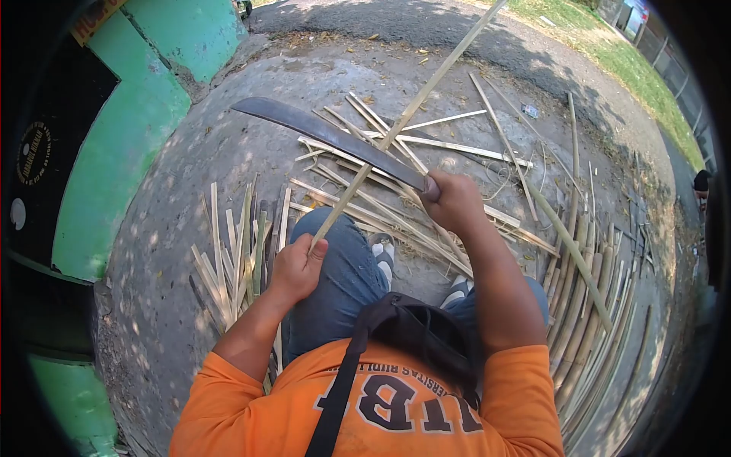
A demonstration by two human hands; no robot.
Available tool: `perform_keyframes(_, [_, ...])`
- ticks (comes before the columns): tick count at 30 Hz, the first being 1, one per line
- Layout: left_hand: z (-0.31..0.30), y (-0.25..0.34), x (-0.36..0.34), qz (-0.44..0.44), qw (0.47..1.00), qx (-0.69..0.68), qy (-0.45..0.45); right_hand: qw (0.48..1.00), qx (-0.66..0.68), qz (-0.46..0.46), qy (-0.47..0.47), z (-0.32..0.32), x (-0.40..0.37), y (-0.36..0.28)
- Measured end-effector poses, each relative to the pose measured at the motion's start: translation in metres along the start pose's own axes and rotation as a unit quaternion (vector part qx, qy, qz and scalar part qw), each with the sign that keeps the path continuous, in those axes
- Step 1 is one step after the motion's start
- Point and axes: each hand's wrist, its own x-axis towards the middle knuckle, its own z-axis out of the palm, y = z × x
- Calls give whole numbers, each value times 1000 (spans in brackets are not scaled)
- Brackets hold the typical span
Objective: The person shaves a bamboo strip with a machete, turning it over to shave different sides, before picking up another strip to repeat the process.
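Note:
My left hand [298,266] is closed round the near end of a long bamboo strip [430,85], which slants up and away to the top edge of the view. In my right hand [454,202] is the handle of a machete [327,133]. Its dark, broad blade points to the left and crosses over the strip about midway along. Beneath both lies a loose pile of split bamboo strips [396,215] on the ground, between and in front of my feet.
Upright split pieces [228,263] stand in a bundle by my left knee. Bamboo poles [586,305] lie stacked at my right. One longer pole [571,247] slants across them. A green wall [122,160] rises on the left; a road [343,30] runs beyond.

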Motion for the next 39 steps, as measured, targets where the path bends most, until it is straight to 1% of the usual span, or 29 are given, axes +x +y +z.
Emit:
perform_keyframes(2, [1, 1, -1, 4, 1000, -4, 6, 1000, -6, -21, -15, 5, -1, -5])
perform_keyframes(3, [1, 2, -1, 6, 1000, -6, 10, 998, -34, -37, -24, 2, -1, -11])
perform_keyframes(6, [-1, 3, -2, 7, 1000, 6, 4, 997, -57, -40, -26, -3, 3, 0])
perform_keyframes(9, [-1, -1, -1, 2, 1000, 11, -9, 996, -77, 37, 5, -7, 5, 14])
perform_keyframes(12, [0, 0, 1, 1, 1000, 1, -6, 996, -76, 36, 13, -10, 5, 14])
perform_keyframes(15, [-1, 2, 0, -3, 1000, -1, -11, 999, -22, 7, 24, -10, 1, 4])
perform_keyframes(18, [-1, 5, -1, -5, 1000, -4, -7, 998, -47, -12, -27, -13, 1, -9])
perform_keyframes(21, [1, 1, -2, 5, 1000, 2, 1, 996, -83, 7, -25, -15, 5, 4])
perform_keyframes(24, [1, 2, -1, 12, 1000, 12, 5, 997, -60, 57, 7, -15, 7, 17])
perform_keyframes(25, [1, 1, -2, 7, 1000, 12, 2, 995, -78, 59, 12, -13, 7, 18])
perform_keyframes(28, [0, 1, 0, 2, 1000, 12, -5, 994, -95, 49, 15, -14, 4, 11])
perform_keyframes(31, [0, 2, -2, 9, 1000, 5, -6, 998, -49, -21, 16, -15, 0, -3])
perform_keyframes(34, [0, 2, -2, 22, 1000, 11, 0, 994, -64, -83, -7, -8, 1, -7])
perform_keyframes(37, [-1, -1, -4, 27, 999, 16, -2, 996, -84, -27, -2, -10, 4, 9])
perform_keyframes(39, [-4, 0, -4, 20, 1000, 5, -10, 998, -37, 44, 40, -17, 7, 19])
